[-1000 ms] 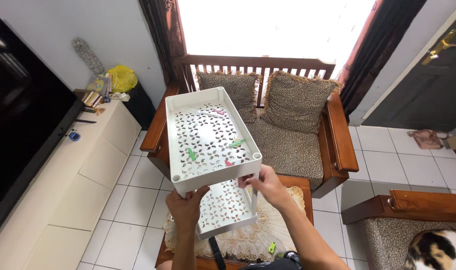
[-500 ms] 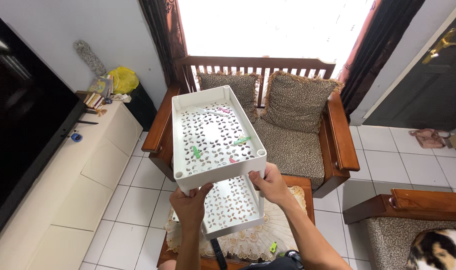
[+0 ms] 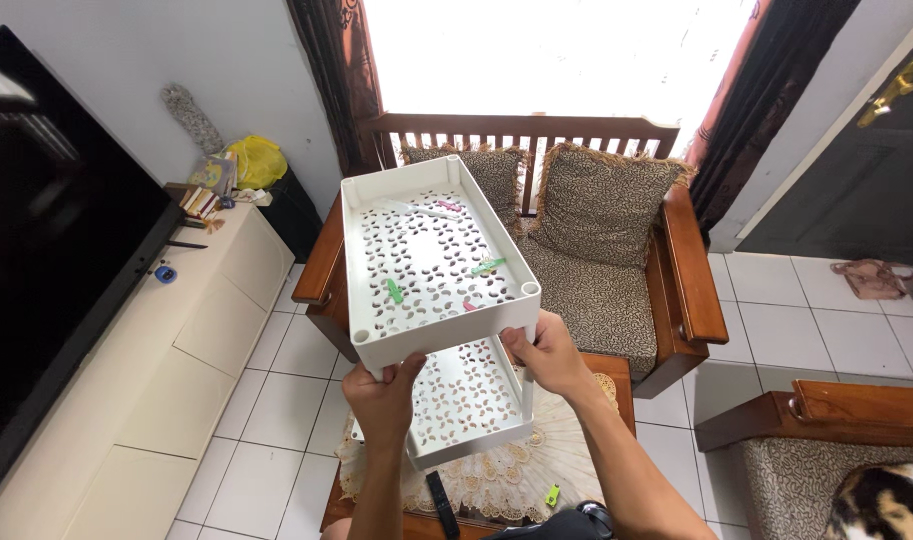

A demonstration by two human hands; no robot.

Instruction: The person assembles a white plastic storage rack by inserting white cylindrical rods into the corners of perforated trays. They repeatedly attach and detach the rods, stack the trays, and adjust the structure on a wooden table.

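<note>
We cannot see our elbows or shoulders; both forearms enter from the bottom edge and are cut off there. The lower tier (image 3: 468, 400) of the white two-tier plastic rack (image 3: 431, 270) is half hidden behind our hands and the upper tier. Small coloured pieces lie on the upper tier, green and pink ones, but they are too small for us to say what they are. A dark object and a small green one on the lace cloth (image 3: 496, 478) below are also hard to identify, and the animal with patched fur (image 3: 881, 500) in the bottom right corner is cut by the frame.

Our left hand (image 3: 383, 400) is raised, with the thumb up over the front left corner of the upper tier and the fingers curled under it, closed firmly on the rim. Our right hand (image 3: 548, 355) holds the front right corner, fingers wrapped around the corner post and edge, also closed tight.

The rack is held in the air above the wooden table, tilted, its far end higher and pointing toward the wooden armchair (image 3: 586, 260) with leopard-pattern cushions. Both grips are at the near end, so most of the rack reaches away from our hands. A long white cabinet (image 3: 126, 400) and a dark television screen (image 3: 46, 270) stand at the left.
</note>
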